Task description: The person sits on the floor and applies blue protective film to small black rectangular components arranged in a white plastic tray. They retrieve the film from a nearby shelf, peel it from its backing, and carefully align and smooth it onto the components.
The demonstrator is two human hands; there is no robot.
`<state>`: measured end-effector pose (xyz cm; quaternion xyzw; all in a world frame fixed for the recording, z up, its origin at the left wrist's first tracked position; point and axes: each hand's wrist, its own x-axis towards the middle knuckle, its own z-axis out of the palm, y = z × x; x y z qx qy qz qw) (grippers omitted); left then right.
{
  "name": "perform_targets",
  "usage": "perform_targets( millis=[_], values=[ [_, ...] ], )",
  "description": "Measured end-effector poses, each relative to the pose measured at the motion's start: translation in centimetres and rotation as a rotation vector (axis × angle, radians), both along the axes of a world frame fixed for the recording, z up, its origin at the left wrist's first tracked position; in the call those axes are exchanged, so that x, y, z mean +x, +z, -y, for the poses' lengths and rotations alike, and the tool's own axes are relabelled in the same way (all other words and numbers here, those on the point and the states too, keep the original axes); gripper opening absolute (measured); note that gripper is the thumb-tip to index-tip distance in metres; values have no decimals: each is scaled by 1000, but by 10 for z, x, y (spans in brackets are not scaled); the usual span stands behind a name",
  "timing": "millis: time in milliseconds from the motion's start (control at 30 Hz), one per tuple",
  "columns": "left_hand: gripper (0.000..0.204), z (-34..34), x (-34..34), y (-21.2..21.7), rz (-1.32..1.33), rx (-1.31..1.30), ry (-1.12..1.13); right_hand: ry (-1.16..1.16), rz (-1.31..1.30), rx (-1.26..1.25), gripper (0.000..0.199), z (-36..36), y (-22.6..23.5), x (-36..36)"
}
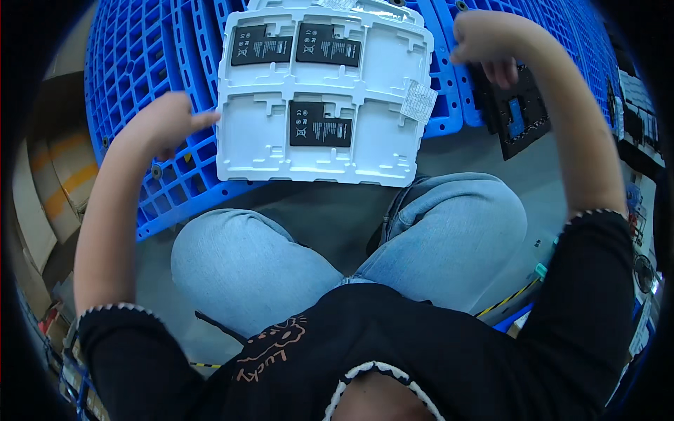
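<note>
A white plastic tray (253,133) with moulded compartments lies on the blue pallet in front of me. Two flat black battery packs, one in the far left compartment (261,48) and one in the far middle (328,46), share the tray with a third battery pack (320,126) in the near middle. My left hand (172,123) is at the tray's left edge, one digit stretched out to the rim and the others partly hidden. Beyond the far right corner hovers my right hand (495,43), slightly blurred, fingers apart, nothing visible in it.
A white printed label (419,102) sits on the tray's right side. Blue grid pallets (133,67) spread across the far side. To the right is a dark panel (518,116) with a blue strip. Cardboard (60,175) stands at the left. My knees (456,224) are close below the tray.
</note>
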<state>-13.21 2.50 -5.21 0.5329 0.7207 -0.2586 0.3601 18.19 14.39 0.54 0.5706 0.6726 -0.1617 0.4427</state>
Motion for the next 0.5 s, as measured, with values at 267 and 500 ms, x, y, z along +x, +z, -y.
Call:
perform_targets(
  millis=[267,500],
  values=[
    [57,174,-6,89,483,105,-605,635,-566,-267,55,169,33,128],
    [43,253,-20,124,801,226,-418,454,-659,-344,62,227,64,194]
  ],
)
